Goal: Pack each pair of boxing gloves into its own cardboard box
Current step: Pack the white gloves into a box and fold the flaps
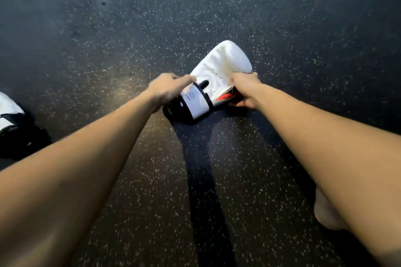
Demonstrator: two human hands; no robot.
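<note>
The right hand (245, 91) grips a white boxing glove (219, 65), centre frame. The left hand (167, 89) touches its cuff, fingers straight.

floor (195, 17): open beyond and to both sides of white glove (219, 67) | far left edge: second glove (10, 119) lying well apart | near right: bare foot (325, 212)

A dark grey rubbery floor (217, 6) flecked with pale specks fills the view — warmer, brownish light pools near the middle, the far edges falling into bluish shade.
</note>
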